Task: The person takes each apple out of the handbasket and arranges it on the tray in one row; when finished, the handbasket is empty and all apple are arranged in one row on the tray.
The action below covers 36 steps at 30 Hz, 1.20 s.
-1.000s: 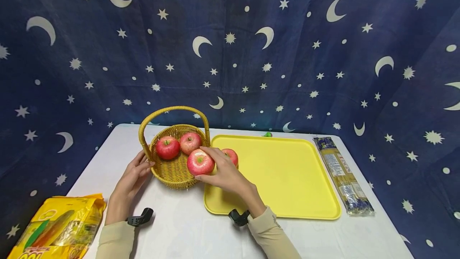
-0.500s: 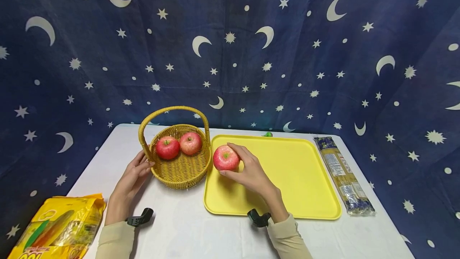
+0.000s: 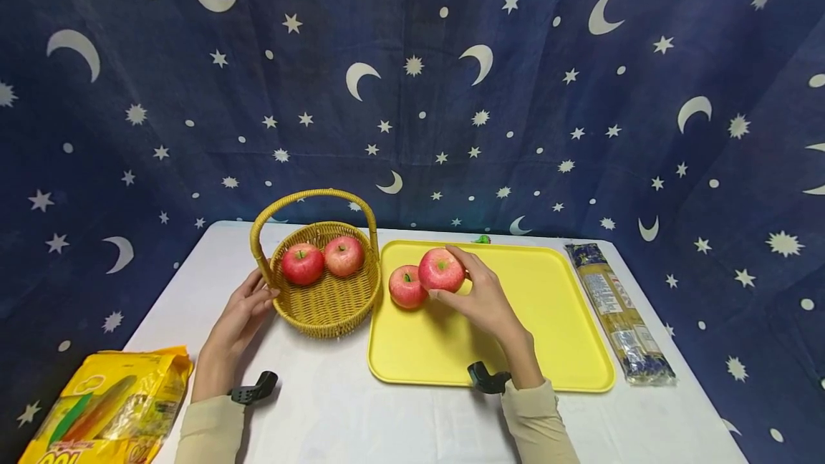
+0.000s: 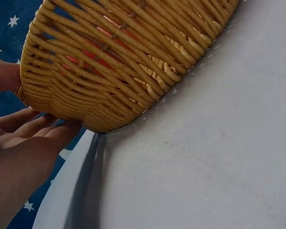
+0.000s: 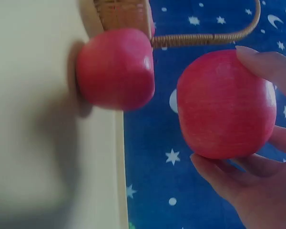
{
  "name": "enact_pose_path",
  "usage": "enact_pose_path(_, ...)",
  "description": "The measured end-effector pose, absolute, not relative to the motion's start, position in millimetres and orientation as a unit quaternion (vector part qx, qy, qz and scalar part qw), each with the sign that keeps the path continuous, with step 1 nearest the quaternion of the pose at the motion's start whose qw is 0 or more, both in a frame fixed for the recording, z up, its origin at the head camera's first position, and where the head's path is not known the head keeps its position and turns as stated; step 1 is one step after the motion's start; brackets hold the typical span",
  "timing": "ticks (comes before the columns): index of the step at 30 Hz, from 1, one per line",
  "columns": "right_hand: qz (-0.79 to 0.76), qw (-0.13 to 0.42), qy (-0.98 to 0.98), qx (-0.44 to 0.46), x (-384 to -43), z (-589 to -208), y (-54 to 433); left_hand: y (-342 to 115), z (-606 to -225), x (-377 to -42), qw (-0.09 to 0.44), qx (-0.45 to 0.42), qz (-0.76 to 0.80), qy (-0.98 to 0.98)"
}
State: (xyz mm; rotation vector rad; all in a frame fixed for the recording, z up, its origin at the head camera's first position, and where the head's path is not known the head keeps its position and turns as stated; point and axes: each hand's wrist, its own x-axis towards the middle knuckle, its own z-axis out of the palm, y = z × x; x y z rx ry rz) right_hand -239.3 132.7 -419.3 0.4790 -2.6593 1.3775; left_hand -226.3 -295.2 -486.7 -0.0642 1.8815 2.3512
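Note:
Between thumb and fingers my right hand (image 3: 486,299) grips a red apple (image 3: 441,270), held above the yellow tray (image 3: 515,349). A second apple (image 3: 407,287) sits on the tray's left part, overlapped by the held one in the head view; the right wrist view shows a gap between them. My left hand (image 3: 240,317) holds the left side of the wicker basket (image 3: 322,306). In the left wrist view its thumb is at the rim and its fingers lie against the woven wall (image 4: 105,71). Two more apples (image 3: 303,264) rest inside the basket, toward the back.
A yellow plastic package (image 3: 106,407) lies at the front left. Along the table's right side is a long clear-and-blue packet (image 3: 621,313). A small green object (image 3: 482,239) shows behind the tray. A dark star-patterned cloth (image 3: 412,92) hangs behind the table.
My right hand has carried the apple from over the basket rightward to above the tray, and the tray's apple now shows beside it. My left hand has stayed on the basket.

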Motion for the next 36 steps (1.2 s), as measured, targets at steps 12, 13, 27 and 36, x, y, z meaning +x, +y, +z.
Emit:
enact_pose_path(12, 0.447, 0.019, -0.886, 0.121, -254.4, -437.1, 156.5, -294.7, -487.4, -226.0, 0.066, -0.024, 0.778, 0.624)
enact_pose_path(13, 0.445, 0.013, -0.888, 0.117, -255.5, -439.1, 157.5, -294.6, -487.3, -225.9, 0.066, -0.024, 0.778, 0.624)
enact_pose_path(27, 0.418, -0.025, -0.904, 0.088, -263.3, -462.0, 163.8, -293.9, -485.5, -224.9, 0.064, -0.014, 0.782, 0.62)
enact_pose_path(36, 0.418, -0.046, -0.903, 0.083, -266.6, -469.1, 164.6, -294.7, -486.4, -225.3, 0.064, -0.009, 0.785, 0.616)
